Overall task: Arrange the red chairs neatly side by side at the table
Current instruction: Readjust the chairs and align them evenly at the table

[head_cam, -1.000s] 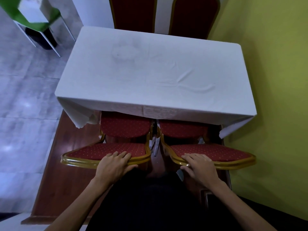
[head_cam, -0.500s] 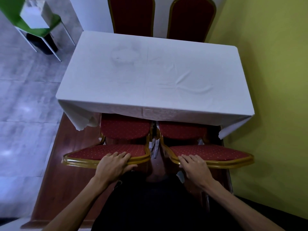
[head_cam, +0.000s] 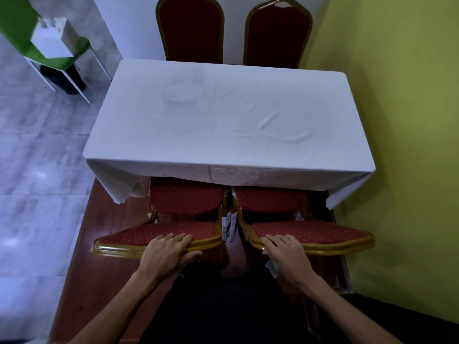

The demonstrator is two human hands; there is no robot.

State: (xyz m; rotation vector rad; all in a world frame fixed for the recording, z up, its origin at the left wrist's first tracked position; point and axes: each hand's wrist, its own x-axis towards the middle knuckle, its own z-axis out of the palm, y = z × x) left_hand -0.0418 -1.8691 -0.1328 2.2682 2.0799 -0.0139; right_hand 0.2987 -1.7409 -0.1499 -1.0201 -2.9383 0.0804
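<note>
In the lower centre of the frame, the left hand [head_cam: 167, 252] and right hand [head_cam: 285, 253] are gripping the gold top rails of the left chair [head_cam: 159, 235] and right chair [head_cam: 308, 234], fingers curled over; final squaring at the table [head_cam: 223, 120] seems underway, next needing an even push

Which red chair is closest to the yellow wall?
The near right chair, under the right hand. Its gold frame reaches nearly to the yellow wall; the other three sit farther left.

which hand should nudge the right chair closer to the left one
Right. The right hand already rests on the right chair backrest's top edge; the left hand is on the left chair.
</note>
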